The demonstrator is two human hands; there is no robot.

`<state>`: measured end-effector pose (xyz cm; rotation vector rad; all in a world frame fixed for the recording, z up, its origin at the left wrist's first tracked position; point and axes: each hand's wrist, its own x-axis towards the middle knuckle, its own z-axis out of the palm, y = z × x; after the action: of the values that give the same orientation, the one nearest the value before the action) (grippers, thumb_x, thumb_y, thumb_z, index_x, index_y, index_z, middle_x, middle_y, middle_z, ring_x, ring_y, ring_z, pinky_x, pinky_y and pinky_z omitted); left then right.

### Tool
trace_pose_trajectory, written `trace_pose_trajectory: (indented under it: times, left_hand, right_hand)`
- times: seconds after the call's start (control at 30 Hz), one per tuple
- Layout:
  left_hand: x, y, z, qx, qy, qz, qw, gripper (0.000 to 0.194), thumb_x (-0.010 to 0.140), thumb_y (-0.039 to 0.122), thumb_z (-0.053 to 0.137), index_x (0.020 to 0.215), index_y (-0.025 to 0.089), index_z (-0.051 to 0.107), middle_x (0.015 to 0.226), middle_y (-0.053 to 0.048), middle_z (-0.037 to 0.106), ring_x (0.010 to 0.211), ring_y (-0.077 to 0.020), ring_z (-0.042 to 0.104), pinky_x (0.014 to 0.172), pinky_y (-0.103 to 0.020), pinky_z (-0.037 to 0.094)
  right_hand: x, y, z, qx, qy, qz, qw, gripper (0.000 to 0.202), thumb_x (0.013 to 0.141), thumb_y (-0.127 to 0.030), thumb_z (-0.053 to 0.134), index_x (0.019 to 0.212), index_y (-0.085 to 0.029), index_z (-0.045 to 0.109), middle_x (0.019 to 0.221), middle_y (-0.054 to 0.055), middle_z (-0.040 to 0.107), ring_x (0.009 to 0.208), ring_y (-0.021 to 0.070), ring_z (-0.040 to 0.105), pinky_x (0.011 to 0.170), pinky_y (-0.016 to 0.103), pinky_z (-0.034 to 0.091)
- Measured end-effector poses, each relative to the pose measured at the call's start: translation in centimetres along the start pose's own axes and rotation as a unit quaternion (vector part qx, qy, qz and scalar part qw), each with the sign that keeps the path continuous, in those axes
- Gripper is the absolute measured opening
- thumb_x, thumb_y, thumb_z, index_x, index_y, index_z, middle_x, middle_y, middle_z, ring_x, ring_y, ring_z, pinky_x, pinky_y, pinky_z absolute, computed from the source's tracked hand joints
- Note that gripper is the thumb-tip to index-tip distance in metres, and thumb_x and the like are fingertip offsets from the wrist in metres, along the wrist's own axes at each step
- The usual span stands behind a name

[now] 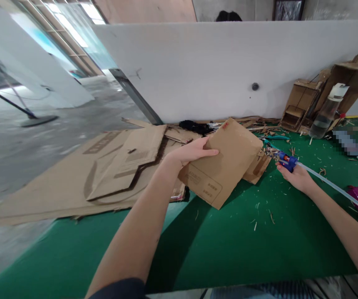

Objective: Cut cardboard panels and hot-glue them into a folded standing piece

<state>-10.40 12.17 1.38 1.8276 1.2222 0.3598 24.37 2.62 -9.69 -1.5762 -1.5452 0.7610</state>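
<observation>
one rectangular brown cardboard panel is slanting above the flat green surface, toward its far edge; i'm clamping its left side with the distant left hand and gripping a blue, pistol-shaped glue gun in the right hand.

1. White flat partition far, behind the green tabletop;
2. flat brown cardboard sheets left, jutting past the tabletop's left edge;
3. rectangular brown cardboard panel in the left hand, middle; right of it, blue glue gun in the right hand;
4. clear cylindrical bottle far right, before brown boxlike cardboard structures.
</observation>
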Motion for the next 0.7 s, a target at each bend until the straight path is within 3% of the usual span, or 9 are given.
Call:
trace_pose_trajectory:
  times: [0.2, 0.7]
  left_hand:
    - [-0.1, 0.2, 0.0, 0.012, 0.011, -0.003, 1.0, 0.069, 0.073, 0.055, 0.067, 0.132, 0.025, 0.049, 0.13, -0.008, 0.061, 0.112, -0.0292, 0.062, 0.082, -0.036, 0.057]
    - [-0.1, 0.2, 0.1, 0.026, 0.021, -0.01, 0.999, 0.068, 0.073, 0.054, 0.066, 0.132, 0.025, 0.049, 0.128, -0.008, 0.062, 0.112, -0.0293, 0.062, 0.084, -0.037, 0.057]
  right_hand:
    - [0.0, 0.1, -0.1, -0.046, -0.027, 0.01, 0.999, 0.04, 0.079, -0.06, 0.055, 0.072, -0.021, 0.055, 0.049, -0.002, 0.05, 0.044, 0.0143, 0.047, 0.043, 0.027, 0.037]
    - [-1.0, -1.6, -0.3, -0.114, -0.101, 0.002, 0.988, 0.043, 0.08, -0.061, 0.052, 0.065, -0.021, 0.055, 0.048, 0.0, 0.053, 0.044, 0.0139, 0.048, 0.042, 0.026, 0.033]
